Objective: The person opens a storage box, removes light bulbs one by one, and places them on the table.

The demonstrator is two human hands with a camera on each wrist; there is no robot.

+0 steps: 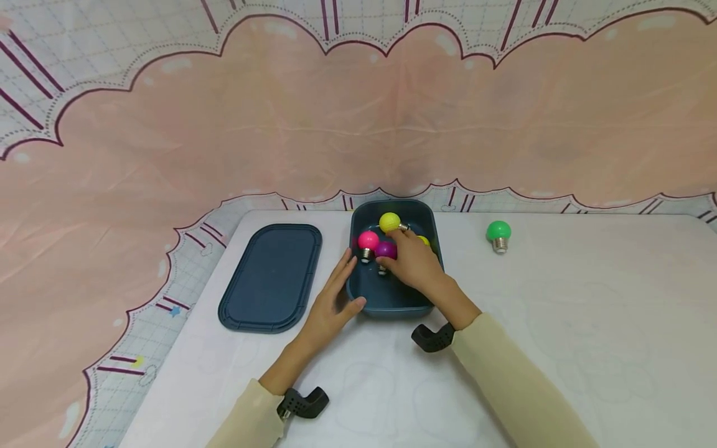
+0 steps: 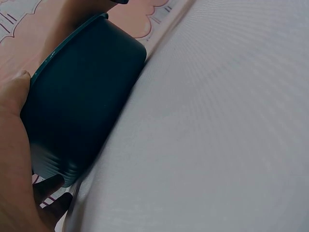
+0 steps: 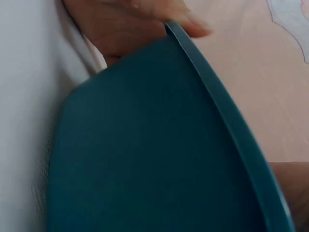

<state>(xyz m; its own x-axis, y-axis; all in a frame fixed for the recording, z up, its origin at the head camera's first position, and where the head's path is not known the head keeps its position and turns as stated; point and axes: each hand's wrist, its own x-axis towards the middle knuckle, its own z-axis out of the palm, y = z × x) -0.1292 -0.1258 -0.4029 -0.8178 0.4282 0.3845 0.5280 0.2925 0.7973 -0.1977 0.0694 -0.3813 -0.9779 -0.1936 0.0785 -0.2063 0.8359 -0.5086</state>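
Inside a dark blue plastic box (image 1: 392,303), my right hand (image 1: 417,264) has its thumb and index finger around a purple light bulb (image 1: 385,249). A pink light bulb (image 1: 368,240) lies just left of it, and a yellow light bulb (image 1: 389,221) lies beyond, close to the index fingertip. Another yellow piece (image 1: 424,240) is partly hidden behind the right hand. My left hand (image 1: 330,305) rests against the box's left side, fingers extended along the wall and thumb at the near rim. The left wrist view shows that thumb by the rim of the box (image 2: 82,96).
A matching dark blue lid (image 1: 271,277) lies flat on the white table (image 1: 588,323), left of the box. To the right, a green light bulb (image 1: 498,233) stands apart near the far edge. A patterned pink cloth (image 1: 448,124) hangs behind the table.
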